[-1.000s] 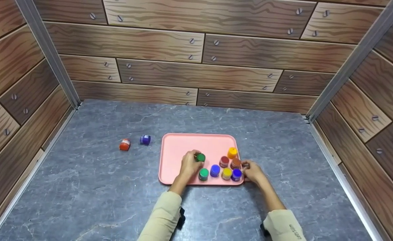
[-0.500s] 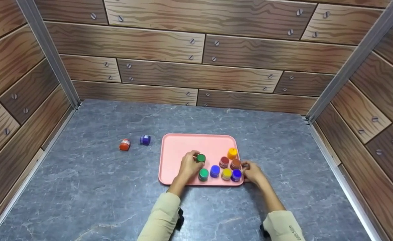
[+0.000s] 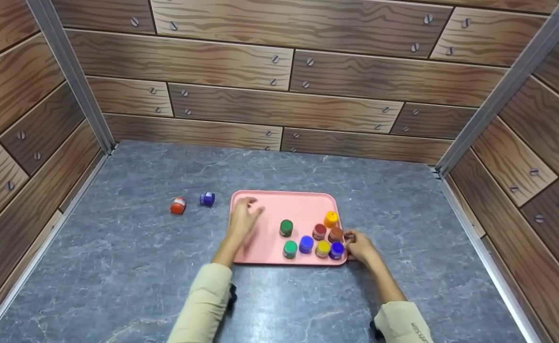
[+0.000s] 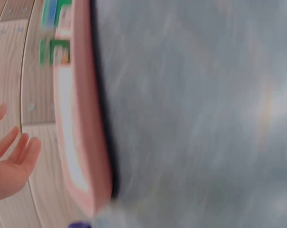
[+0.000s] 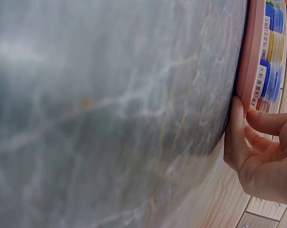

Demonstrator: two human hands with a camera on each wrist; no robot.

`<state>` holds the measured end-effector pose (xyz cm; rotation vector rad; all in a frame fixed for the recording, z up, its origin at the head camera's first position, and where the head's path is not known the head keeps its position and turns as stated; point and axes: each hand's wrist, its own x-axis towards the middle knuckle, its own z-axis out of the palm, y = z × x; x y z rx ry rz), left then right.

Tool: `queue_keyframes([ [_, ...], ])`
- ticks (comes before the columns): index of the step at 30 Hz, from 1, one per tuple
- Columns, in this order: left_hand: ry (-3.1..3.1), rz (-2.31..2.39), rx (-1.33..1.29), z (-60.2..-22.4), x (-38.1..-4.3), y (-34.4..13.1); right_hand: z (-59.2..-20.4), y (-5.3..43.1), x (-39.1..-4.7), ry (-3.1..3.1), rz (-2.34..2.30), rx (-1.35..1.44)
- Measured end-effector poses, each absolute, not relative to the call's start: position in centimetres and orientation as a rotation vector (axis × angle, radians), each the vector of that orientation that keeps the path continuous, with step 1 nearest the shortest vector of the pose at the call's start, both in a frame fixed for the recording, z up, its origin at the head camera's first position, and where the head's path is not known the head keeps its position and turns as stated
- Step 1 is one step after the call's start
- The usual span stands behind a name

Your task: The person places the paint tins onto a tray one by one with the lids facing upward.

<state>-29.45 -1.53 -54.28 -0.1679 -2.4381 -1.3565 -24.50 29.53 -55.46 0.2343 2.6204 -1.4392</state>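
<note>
A pink tray [image 3: 270, 205] lies on the table with several small paint jars in its right half. My left hand [image 3: 243, 221] hovers over the tray's left side, fingers spread and holding nothing. To its right stands a dark green paint jar [image 3: 286, 227], apart from the others, with a light green jar [image 3: 290, 248] in front of it. At the tray's right front corner my right hand [image 5: 262, 147] pinches the rim between thumb and fingers, close beside a dark blue jar [image 5: 271, 81]. Blue [image 3: 306, 244], yellow [image 3: 323, 248], brown, dark red and orange jars stand nearby.
Left of the tray, an orange-red jar [image 3: 178, 205] and a purple jar [image 3: 207, 199] lie on their sides on the grey marbled table [image 3: 141, 267]. Wood-patterned walls [image 3: 241, 100] enclose the back and both sides.
My left hand has let go of the dark green jar, which now stands on the tray, and has moved left. The right hand stays at the tray's corner.
</note>
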Motion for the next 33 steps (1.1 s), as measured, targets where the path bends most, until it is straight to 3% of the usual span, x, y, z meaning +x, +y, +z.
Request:
queue_keyframes([
  [7,-2.578,-0.903,0.015,-53.0,-30.7,-6.0,-55.6,29.7,-24.2,2.639,-1.448,0.219],
  [16,-2.685,-0.613,-0.02,-55.0,-31.8,-10.0,-56.0,29.1,-24.3,2.623,-1.456,0.251],
  [23,-2.744,-0.632,-0.082,-56.6,-31.8,-11.0,-55.8,29.1,-24.2,2.624,-1.452,0.245],
  [33,-2.665,-0.65,0.035,-56.6,-32.8,-10.4,-56.2,29.8,-24.8,2.597,-1.511,0.207],
])
